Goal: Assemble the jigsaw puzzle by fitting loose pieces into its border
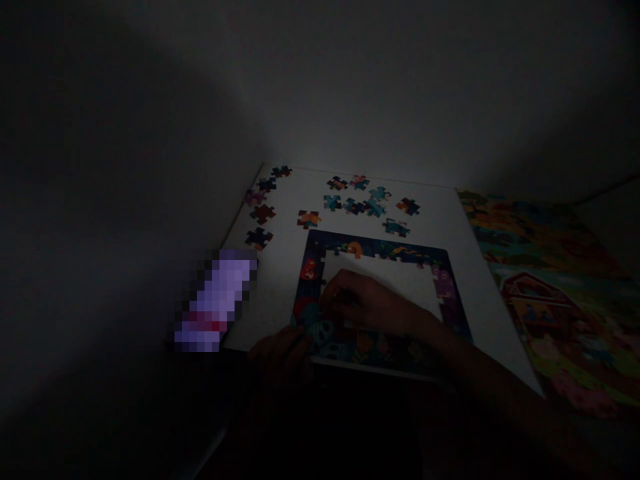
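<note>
White, flat tabletop [274,283], dimly lit. Along left edge, row of five loose, knob-edged jigsaw pieces [263,213] in dark blue, red-brown, purple. Toward far edge, scattered teal and orange jigsaw pieces [375,207]. At front edge, dark-blue rectangular puzzle frame [373,247], illustrated border.

1. We looked from our head-worn camera, forward and down onto the white tabletop [485,327].
2. We had the left hand [283,353], the right hand [360,303] and the jigsaw frame [370,245] close before us, mostly below mid-height.
3. Past the tabletop's far edge, we faced a plain wall [360,93] across the upper view.
</note>
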Action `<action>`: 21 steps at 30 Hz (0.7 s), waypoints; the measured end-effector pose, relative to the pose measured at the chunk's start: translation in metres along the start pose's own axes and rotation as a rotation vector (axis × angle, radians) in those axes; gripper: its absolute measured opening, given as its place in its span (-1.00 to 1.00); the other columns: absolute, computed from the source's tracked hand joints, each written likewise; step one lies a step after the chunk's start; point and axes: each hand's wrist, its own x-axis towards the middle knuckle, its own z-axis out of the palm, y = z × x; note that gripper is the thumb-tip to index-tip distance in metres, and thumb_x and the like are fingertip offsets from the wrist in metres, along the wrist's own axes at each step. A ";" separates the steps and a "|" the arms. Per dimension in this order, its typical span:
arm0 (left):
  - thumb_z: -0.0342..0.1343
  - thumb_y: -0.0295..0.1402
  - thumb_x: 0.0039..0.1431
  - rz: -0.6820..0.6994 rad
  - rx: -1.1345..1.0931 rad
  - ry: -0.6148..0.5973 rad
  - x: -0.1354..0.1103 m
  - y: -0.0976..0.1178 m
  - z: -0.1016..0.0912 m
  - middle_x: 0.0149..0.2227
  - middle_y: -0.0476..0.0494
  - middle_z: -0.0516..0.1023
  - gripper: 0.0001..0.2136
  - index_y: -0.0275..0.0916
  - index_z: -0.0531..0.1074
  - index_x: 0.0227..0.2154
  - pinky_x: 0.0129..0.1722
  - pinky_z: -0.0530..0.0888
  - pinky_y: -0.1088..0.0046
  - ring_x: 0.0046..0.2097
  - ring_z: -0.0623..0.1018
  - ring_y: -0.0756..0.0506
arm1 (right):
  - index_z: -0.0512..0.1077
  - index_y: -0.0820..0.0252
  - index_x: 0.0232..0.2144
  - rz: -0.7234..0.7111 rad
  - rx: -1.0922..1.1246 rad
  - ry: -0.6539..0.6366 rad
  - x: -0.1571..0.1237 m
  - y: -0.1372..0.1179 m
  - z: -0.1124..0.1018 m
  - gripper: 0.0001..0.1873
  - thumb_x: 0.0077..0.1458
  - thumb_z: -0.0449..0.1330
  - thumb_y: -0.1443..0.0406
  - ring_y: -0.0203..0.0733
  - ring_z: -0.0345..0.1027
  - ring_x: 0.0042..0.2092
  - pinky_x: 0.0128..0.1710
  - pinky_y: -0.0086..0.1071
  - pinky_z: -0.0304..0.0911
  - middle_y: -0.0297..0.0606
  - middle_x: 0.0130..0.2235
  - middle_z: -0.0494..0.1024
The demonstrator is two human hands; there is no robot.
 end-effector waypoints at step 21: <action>0.02 -0.41 0.22 0.036 0.058 0.066 0.007 0.004 0.000 -0.24 -0.05 0.64 -0.76 -0.08 0.47 -0.09 -0.11 0.34 0.26 -0.18 0.58 -0.12 | 0.39 0.17 -0.17 -0.076 -0.371 -0.033 -0.001 0.002 0.001 -0.82 0.26 0.13 0.19 -0.19 0.36 -0.21 -0.22 -0.32 0.25 -0.20 -0.15 0.41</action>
